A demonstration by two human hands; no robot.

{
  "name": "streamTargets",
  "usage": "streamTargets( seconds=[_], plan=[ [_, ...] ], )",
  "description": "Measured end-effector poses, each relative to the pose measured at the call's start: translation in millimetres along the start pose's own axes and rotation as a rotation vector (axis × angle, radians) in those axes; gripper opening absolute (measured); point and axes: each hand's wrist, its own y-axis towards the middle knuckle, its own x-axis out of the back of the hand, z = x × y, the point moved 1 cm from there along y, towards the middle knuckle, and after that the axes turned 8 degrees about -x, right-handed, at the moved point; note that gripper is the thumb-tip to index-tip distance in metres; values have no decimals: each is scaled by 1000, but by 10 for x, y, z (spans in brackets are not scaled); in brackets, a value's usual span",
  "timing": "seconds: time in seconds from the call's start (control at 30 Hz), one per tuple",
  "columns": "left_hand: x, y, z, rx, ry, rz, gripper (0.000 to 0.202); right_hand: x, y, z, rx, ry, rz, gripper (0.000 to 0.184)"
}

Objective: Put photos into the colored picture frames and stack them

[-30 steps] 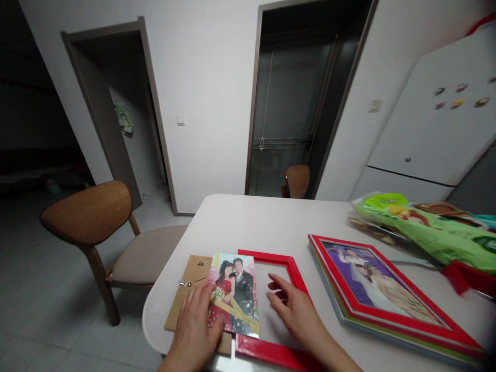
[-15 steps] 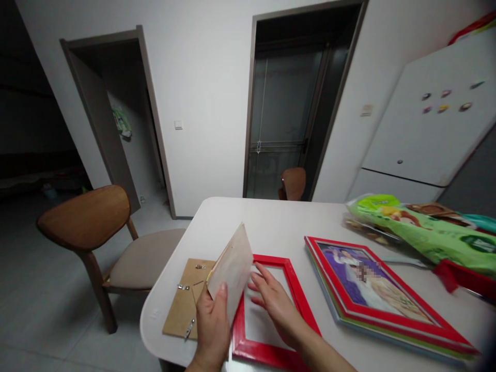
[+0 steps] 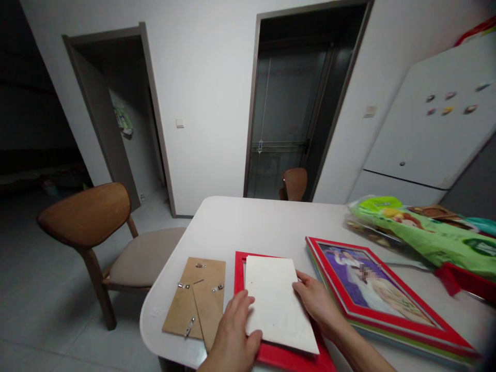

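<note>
A photo print (image 3: pixel 277 302) lies face down, white back up, across the opening of a red picture frame (image 3: pixel 240 271) on the white table (image 3: pixel 271 222). My left hand (image 3: pixel 232 336) rests on the print's left edge, thumb on top. My right hand (image 3: pixel 318 302) touches its right edge with the fingers closed on it. The frame's brown backing board (image 3: pixel 197 297), with small metal clips, lies flat just left of the frame.
A stack of red-framed pictures (image 3: pixel 383 299) lies to the right, with green snack bags (image 3: pixel 426 232) behind it. A wooden chair (image 3: pixel 101 232) stands at the table's left. A white fridge (image 3: pixel 434 134) is at the right, two dark doorways behind.
The print lay face up on the backing board; my left hand lifted it, flipped it over and brought it right. Now it lies face down on the red frame, both hands at its edges.
</note>
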Motion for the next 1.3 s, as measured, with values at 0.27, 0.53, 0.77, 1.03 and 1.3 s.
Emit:
streamTargets(
  seconds=[0.27, 0.53, 0.77, 1.03, 1.3],
  plan=[
    [-77, -34, 89, -135, 147, 76, 48, -42, 41, 40, 163, -463, -91, 34],
    [161, -134, 122, -111, 215, 137, 59, -125, -53, 80, 261, -877, -251, 44],
    [855, -562, 677, 58, 557, 163, 74, -978, -669, 472, 595, -697, 174, 32],
    [1015, -839, 1097, -371, 643, -3, 66, -1431, -706, 569, 439, -635, 259, 54],
    [1143, -770, 1001, -425, 658, -109, 53, -1365, -800, 495, 499, -428, 334, 52]
  ],
)
